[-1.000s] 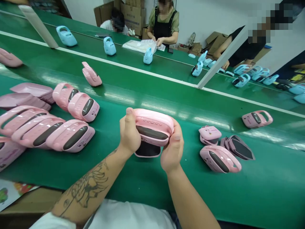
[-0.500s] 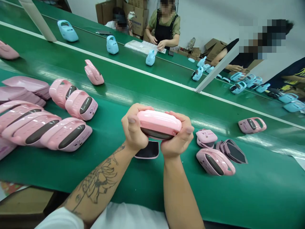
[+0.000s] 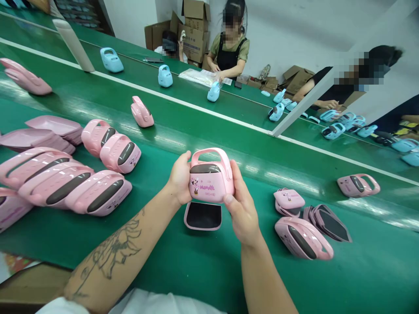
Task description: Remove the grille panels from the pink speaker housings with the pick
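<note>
A glossy pink plastic case with an arched handle and a dark window strip (image 3: 211,187) is held upright between two bare hands, above a smooth green work surface (image 3: 196,266). Its left side is clasped by the left hand (image 3: 180,181), whose fingers are mostly hidden behind it. Its right side is gripped by the right hand (image 3: 244,211), with the thumb pressed near the lower front corner. The case is thus clamped from both sides, and its printed front (a small cartoon figure and purple lettering) is turned toward the wearer.

Just below it in view, a flat black panel with a pink rim (image 3: 203,216) is seen lying on the surface. To the right, a small stack of pale pink printed panels (image 3: 290,199) is set beside a fanned pile of dark-faced panels (image 3: 329,223), and another pink handled case (image 3: 304,239) is placed just nearer. To the left, a row of pink handled cases (image 3: 100,192) is laid out near stacked pale pink plastic shells (image 3: 57,125).

Beyond a long white rail (image 3: 183,99), light blue handled cases (image 3: 165,76) are spread out, and whitish sheets (image 3: 199,77) are being handled by a co-worker in a black apron (image 3: 229,54).
</note>
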### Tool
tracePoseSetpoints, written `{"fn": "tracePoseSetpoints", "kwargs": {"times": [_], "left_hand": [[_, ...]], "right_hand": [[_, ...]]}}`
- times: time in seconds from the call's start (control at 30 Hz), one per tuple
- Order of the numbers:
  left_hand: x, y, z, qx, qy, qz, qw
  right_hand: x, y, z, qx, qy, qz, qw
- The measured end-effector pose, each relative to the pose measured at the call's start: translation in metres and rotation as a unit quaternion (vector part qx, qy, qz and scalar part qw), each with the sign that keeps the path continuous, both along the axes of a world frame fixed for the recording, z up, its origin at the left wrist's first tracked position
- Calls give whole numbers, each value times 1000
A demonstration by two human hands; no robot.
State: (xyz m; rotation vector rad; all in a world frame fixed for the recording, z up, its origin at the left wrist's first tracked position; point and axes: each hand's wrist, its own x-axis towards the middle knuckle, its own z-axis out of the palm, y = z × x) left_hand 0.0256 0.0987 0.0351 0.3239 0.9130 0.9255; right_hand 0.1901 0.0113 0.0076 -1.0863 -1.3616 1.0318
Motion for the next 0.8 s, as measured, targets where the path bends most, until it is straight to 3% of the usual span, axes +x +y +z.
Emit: {"fn": "tracePoseSetpoints", "kwargs": {"times": [0.07,0.17,0.3,0.37,0.47,0.53,0.67,0.73,0.8], "left_hand": [[-3,-2,1,11,-22,-36,999],[-7,-10,4,109,-71,-89,988],[-10,-25,11,273,-47,-90,957],[-10,-32,16,327,-15,-101,939],[-7,-38,21,384,19,-108,917],[-4,-37,19,401,33,-106,909],[-5,-19,-2,402,93,-66,909],[-13,-8,-16,384,221,-37,896],[-26,-3,-28,372,375,-68,846]], "right_hand": [[-1,3,5,-27,4,-12,1000],[-4,11,8,-58,130,-23,990],[-4,23,8,-142,348,-36,926],[-3,25,9,-183,406,-40,895],[0,24,11,-209,442,-19,872],[5,22,10,-214,437,-4,874],[22,32,2,-202,302,4,932],[33,53,-4,-179,210,-36,960],[45,83,-12,-148,72,-155,974]]}}
